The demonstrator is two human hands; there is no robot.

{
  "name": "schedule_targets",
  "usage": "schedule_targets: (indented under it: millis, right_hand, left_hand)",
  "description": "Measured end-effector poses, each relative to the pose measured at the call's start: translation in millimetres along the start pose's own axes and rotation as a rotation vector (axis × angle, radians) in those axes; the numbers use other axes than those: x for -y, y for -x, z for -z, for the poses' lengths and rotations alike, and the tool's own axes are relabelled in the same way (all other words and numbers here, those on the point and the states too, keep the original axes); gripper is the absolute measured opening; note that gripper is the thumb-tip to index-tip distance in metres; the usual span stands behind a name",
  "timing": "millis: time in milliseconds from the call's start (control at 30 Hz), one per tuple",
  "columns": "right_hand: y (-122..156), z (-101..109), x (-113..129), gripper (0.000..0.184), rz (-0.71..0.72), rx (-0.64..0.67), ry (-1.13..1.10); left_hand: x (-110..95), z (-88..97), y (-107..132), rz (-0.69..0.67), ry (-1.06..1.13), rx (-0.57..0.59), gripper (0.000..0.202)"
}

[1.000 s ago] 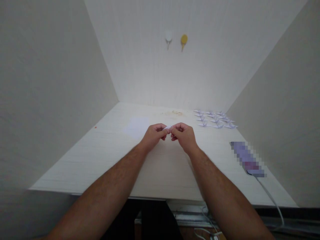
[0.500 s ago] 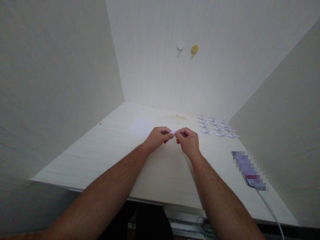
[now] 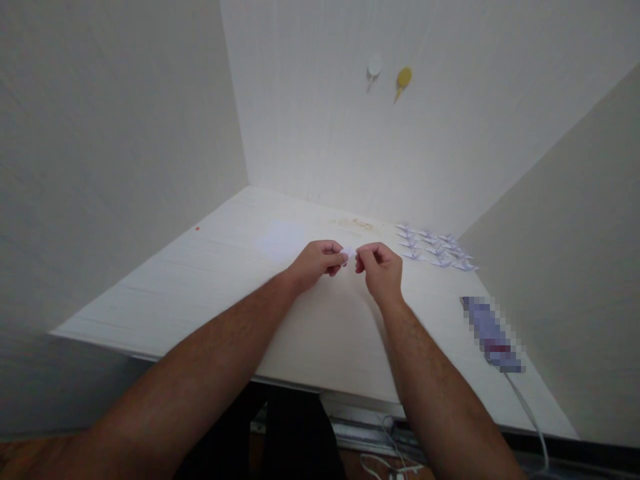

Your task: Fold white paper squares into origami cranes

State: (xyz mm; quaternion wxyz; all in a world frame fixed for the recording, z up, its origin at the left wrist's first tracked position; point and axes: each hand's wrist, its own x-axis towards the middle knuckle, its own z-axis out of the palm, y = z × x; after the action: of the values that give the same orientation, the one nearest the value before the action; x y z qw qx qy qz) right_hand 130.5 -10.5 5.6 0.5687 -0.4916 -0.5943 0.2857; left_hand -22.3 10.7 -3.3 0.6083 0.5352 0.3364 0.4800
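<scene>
Over the middle of the table, my left hand (image 3: 320, 261) is closed, pinching a small folded piece of white paper (image 3: 349, 253) between thumb and fingers. Most of that paper is hidden by the fingertips. My right hand (image 3: 383, 267) is at its right side with thumb and index finger pressed together. Its fingertips are very close to the paper's edge; whether they grip any of it is too small to see. Beyond my left hand lies a pale sheet of paper (image 3: 281, 240), flat on the table.
Rows of folded white paper figures (image 3: 437, 250), like small cranes, stand at the back right of the white table (image 3: 210, 293). A blurred-out phone (image 3: 493, 337) with a cable (image 3: 530, 410) lies at the right edge. Walls enclose three sides; two hooks (image 3: 404, 77) hang on the back one.
My right fingertips have drawn slightly away from my left ones, so more of the white paper shows between them. The camera view has tilted a little.
</scene>
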Motion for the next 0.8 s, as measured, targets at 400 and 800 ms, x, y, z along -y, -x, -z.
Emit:
schedule_targets:
  millis: [400, 800]
  right_hand:
    - [-3.7, 0.4, -7.4, 0.020, 0.005, 0.147, -0.186]
    - [-6.3, 8.1, -4.1, 0.022, 0.019, 0.267, -0.209]
  left_hand:
    - [-2.0, 3.6, 1.5, 0.109, 0.121, 0.087, 0.025]
    - [-3.0, 5.4, 2.6, 0.163, 0.150, 0.147, 0.014]
